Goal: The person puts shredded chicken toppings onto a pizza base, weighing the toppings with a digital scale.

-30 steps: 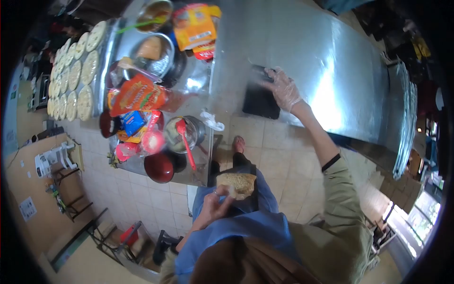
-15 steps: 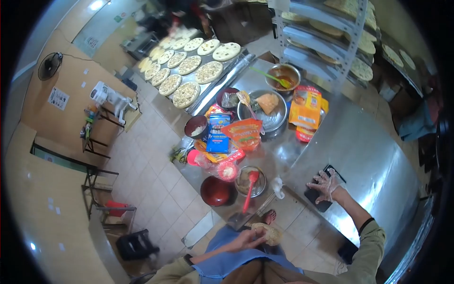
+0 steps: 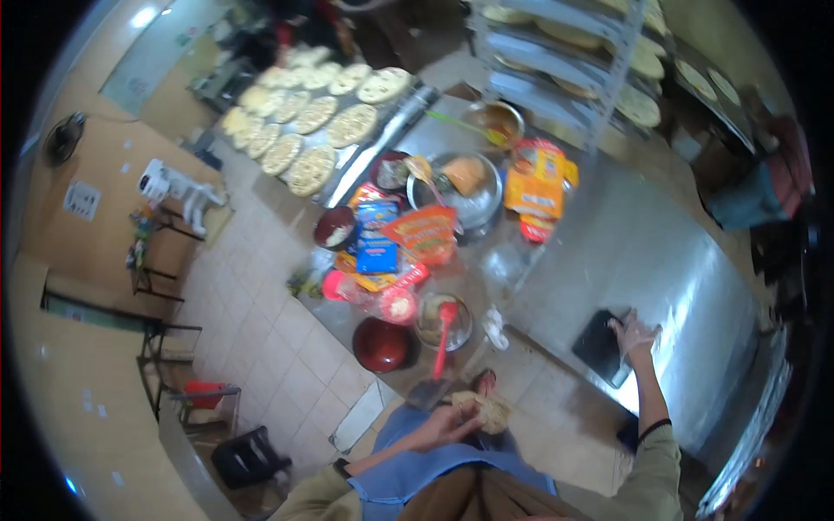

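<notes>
My left hand [image 3: 447, 425], bare, is closed around a pale, rough-topped piece of bread [image 3: 493, 415] low in front of my blue apron. Out to the right, my right hand [image 3: 637, 337] wears a clear plastic glove. Its fingers are spread and touch the right edge of a flat black rectangular object [image 3: 599, 345] on the steel table [image 3: 678, 269]; motion blurs the fingertips. What kind of object it is I cannot make out. Nearest my left hand on the worktop are a metal bowl [image 3: 430, 331] with a red spatula [image 3: 446, 326] and a dark red bowl [image 3: 380, 343].
Topped dough rounds [image 3: 311, 169] cover a tray at the back left. Behind the packets [image 3: 377, 239] stands a large metal bowl [image 3: 496, 195]. Yellow packs [image 3: 534, 182] lie beside it. A tray rack [image 3: 599, 95] rises at the back. A crumpled white piece [image 3: 495, 330] lies at the table edge.
My right hand has gone from lying across the black object to its right edge, uncovering more of it. My left hand still holds the bread. The whole view has shifted slightly.
</notes>
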Demonstrator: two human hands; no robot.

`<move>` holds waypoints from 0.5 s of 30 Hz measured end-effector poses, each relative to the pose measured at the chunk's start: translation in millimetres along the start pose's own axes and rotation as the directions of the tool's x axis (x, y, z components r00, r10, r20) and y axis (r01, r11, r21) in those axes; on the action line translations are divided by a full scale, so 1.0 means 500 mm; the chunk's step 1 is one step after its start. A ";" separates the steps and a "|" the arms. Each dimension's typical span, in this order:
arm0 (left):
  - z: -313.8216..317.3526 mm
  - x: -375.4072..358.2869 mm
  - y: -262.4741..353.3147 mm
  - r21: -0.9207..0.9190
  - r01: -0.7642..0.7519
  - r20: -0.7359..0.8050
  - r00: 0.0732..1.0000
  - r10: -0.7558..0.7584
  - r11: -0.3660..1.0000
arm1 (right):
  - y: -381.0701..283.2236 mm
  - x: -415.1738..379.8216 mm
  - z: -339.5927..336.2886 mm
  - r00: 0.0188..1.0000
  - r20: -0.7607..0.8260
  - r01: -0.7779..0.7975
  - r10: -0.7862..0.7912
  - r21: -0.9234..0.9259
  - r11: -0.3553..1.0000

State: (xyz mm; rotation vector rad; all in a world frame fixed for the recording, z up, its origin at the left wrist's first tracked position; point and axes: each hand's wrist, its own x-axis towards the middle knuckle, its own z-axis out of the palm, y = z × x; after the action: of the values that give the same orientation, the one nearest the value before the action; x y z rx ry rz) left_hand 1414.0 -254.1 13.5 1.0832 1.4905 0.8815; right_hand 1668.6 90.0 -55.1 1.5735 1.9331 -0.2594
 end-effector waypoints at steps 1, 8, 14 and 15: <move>0.001 0.000 0.002 0.015 0.001 -0.001 1.000 -0.001 1.000 | 0.037 0.028 0.058 0.996 -0.055 0.061 -0.065 -0.083 0.995; 0.014 -0.011 -0.025 -0.054 0.118 -0.027 0.992 -0.120 0.991 | 0.172 -0.067 0.207 0.959 -0.283 0.209 -0.006 0.693 0.690; 0.015 -0.006 -0.024 -0.128 0.185 0.065 0.982 -0.178 0.974 | 0.149 -0.177 0.275 0.925 -0.350 0.276 -0.149 0.349 0.895; 0.016 -0.008 -0.026 -0.125 0.192 0.077 0.980 -0.184 0.973 | 0.133 -0.187 0.264 0.940 -0.322 0.227 -0.115 0.338 0.913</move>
State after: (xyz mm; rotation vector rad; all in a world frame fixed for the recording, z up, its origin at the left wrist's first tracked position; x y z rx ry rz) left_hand 1419.5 -262.1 1.0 0.8508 1.4338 0.7928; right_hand 1784.4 -36.5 -90.0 1.7596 2.3722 -0.5168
